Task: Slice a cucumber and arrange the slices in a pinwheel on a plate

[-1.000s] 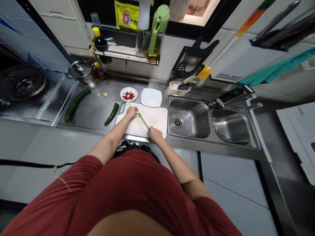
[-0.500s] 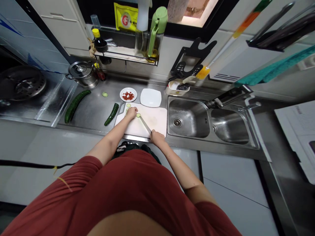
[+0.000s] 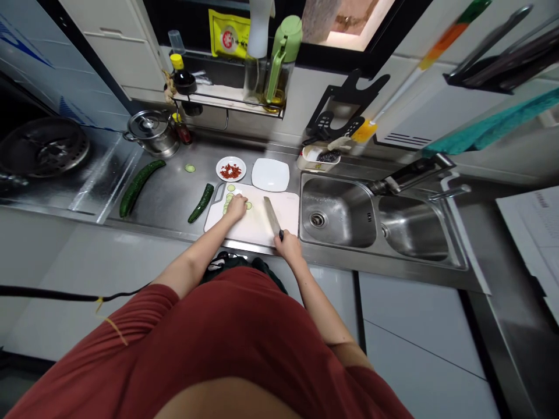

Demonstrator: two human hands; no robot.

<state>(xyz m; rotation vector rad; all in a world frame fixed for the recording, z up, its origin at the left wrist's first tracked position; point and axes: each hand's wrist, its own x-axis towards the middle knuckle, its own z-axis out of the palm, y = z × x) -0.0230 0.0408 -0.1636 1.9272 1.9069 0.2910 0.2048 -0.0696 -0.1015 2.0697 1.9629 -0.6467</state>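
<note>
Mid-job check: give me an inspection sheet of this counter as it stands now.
Surface: steel counter with white cutting board beside the double sink.
Job's things: cucumber slices on the board; knife.
Clutter: whole cucumber, half cucumber, stray slice, chilli dish, white plate, lidded pot.
Grippers: left hand rests on the slices; right hand grips the knife, blade apart from the slices.
Cables: black cable at the person's left side.
Surroundings: bottle shelf, stove, teal cloth.
</note>
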